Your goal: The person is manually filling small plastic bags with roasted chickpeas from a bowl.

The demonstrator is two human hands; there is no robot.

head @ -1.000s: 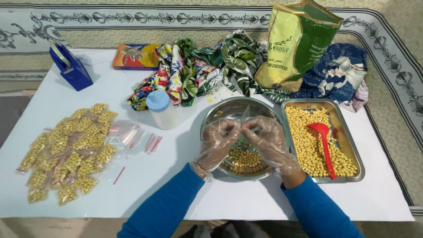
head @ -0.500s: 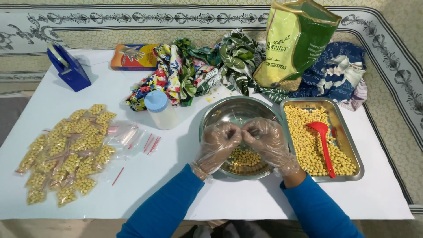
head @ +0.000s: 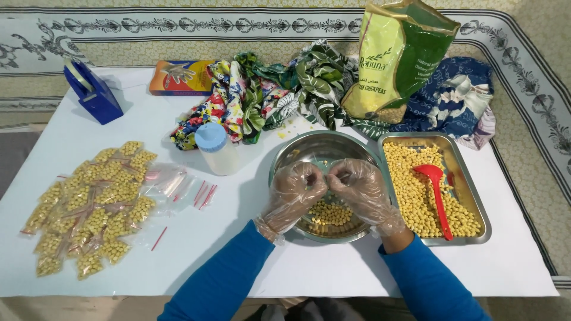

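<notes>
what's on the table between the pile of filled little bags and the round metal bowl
In the head view, between the filled bags and the bowl lie empty clear bags with red strips and a small white bottle with a blue cap.

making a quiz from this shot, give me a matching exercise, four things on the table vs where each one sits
Things:
1. red scoop
2. blue tape dispenser
3. filled small bags
4. gloved hands

Places:
A. far left corner of the table
B. over the round steel bowl
C. in the rectangular tray of chickpeas
D. heaped at the left, near side

Pairs: 1-C, 2-A, 3-D, 4-B
</notes>
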